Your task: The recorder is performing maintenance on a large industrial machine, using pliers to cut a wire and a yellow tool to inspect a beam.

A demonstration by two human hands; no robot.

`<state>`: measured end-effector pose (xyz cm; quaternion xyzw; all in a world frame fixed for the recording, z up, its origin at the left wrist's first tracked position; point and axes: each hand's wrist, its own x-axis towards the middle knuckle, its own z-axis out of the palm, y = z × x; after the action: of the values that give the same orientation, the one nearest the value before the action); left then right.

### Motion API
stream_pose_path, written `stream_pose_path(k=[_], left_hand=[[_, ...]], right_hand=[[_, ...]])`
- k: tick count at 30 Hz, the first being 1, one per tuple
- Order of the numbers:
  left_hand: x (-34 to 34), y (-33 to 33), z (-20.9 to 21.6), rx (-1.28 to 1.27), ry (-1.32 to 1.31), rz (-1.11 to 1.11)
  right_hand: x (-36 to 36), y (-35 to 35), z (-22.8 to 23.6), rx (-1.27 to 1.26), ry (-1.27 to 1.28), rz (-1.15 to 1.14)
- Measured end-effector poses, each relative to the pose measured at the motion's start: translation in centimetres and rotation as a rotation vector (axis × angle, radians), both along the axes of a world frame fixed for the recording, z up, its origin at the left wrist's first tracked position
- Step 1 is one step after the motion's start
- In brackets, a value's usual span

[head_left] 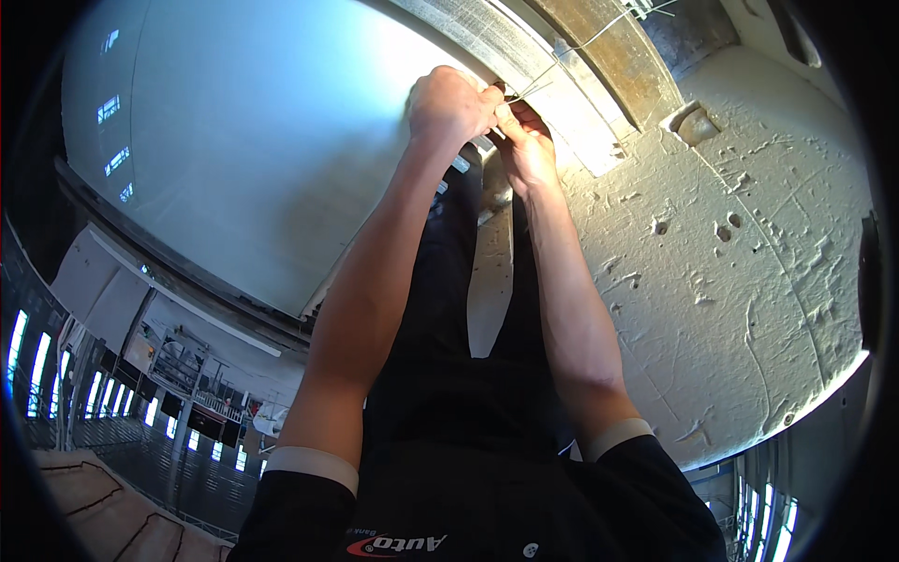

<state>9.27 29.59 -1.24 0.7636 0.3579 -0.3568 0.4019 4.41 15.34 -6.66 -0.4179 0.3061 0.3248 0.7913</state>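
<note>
Basically, the thin wire (560, 59) runs up and right from the fingertips, long axis diagonal, over the straight pale bar (588, 131); right hand (530, 155) is nearer. Right thumb and fingers pinch its near end; left hand (452, 105) curls in alongside, can't tell what it grips. Smooth bluish panel (243, 131) left, rough pitted off-white slab (684, 272) right.

A rough, pitted off-white slab (693, 272) bears a brown bar (626, 73) and a pale bar (573, 122), side by side.
</note>
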Motion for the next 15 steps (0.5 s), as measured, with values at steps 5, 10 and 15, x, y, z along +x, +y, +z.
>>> stream_pose_path(k=[5,10,15], left_hand=[[-1.7,-0.3,0.1,0.092,-0.146,-0.015],[-4.2,-0.8,2.1,0.361,-0.393,-0.028],[-4.1,0.9,-0.1,0.507,-0.776,-0.169]], right_hand=[[-0.1,-0.1,-0.7,0.008,-0.028,0.005],[-0.4,-0.3,-0.2,-0.069,-0.036,0.051],[0.0,-0.3,-0.4,0.006,-0.088,0.044]])
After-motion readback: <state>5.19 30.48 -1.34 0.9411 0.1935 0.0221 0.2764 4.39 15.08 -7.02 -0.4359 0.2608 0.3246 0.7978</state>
